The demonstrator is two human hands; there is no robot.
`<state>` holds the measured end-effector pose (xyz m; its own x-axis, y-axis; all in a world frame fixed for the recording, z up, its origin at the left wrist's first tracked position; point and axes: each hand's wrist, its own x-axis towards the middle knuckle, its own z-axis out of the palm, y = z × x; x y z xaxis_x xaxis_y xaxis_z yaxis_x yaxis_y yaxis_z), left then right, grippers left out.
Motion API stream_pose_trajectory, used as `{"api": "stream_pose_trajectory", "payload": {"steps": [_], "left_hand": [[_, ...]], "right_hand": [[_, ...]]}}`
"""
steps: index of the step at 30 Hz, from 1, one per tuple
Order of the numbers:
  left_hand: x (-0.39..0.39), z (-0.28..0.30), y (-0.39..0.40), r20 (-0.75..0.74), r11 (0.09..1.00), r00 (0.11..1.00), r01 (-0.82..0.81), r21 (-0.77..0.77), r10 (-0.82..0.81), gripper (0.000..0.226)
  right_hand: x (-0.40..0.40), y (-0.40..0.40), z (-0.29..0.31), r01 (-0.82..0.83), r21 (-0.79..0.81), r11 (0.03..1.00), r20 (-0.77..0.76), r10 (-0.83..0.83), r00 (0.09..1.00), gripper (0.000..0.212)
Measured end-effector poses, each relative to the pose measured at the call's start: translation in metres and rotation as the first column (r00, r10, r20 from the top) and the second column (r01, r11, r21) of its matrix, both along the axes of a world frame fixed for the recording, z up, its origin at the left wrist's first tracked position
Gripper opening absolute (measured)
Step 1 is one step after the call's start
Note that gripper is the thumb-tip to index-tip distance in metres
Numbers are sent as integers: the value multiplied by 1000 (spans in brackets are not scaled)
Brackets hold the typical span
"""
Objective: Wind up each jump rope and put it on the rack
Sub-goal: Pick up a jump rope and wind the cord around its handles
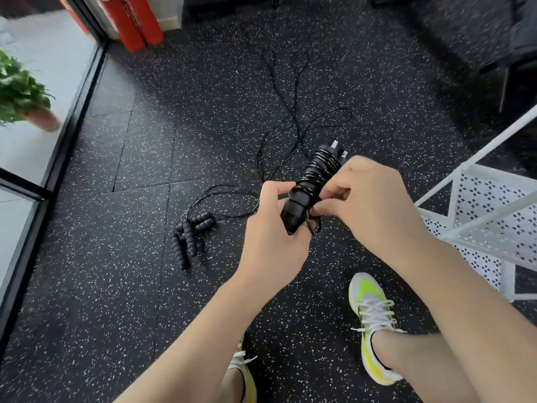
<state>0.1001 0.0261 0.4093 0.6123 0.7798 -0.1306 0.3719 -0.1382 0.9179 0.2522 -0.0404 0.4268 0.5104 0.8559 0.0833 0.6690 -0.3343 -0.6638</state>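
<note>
Left hand (270, 225) grips wound rope (312, 184) by handle base, above floor (116, 286). Right hand (366, 205) pinches what looks like loose end loop. Tuck end under last coil, keep tension, then carry to rack (494, 216). Other ropes (191, 234) lie unwound.
</note>
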Motion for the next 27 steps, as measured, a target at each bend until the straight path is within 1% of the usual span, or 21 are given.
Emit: {"api": "stream_pose_trajectory", "payload": {"steps": [5, 9, 12, 15, 18, 23, 25, 27], "left_hand": [[0, 1, 5, -12, 1000, 1000, -10, 3, 10, 43], [-1, 2, 8, -4, 1000, 1000, -15, -10, 15, 41], [-2, 1, 8, -5, 1000, 1000, -15, 14, 15, 41], [-3, 0, 7, 6, 1000, 1000, -7, 26, 7, 41], [-5, 2, 8, 9, 1000, 1000, 8, 14, -8, 39], [-10, 8, 18, -6, 997, 997, 74, -22, -75, 42], [-9, 9, 19, -35, 996, 996, 80, -39, -81, 47], [-8, 9, 21, -77, 995, 992, 102, -20, -104, 53]], "right_hand": [[3, -2, -6, -65, 114, 991, 49, 59, 997, 10], [0, 0, -12, -60, 178, 982, 22, 57, 998, 16], [-3, 2, -11, -14, 169, 986, -88, 29, 996, 15], [-6, 3, -9, 22, 160, 987, -110, -5, 994, 14], [-6, 1, -2, -1, 140, 990, -145, 21, 989, 13], [-6, -3, 10, 37, 98, 995, -329, -3, 944, 13], [-8, -3, 10, 70, 86, 994, -338, -37, 941, 14], [-11, -2, 10, 83, 80, 993, -317, -53, 947, 15]]}}
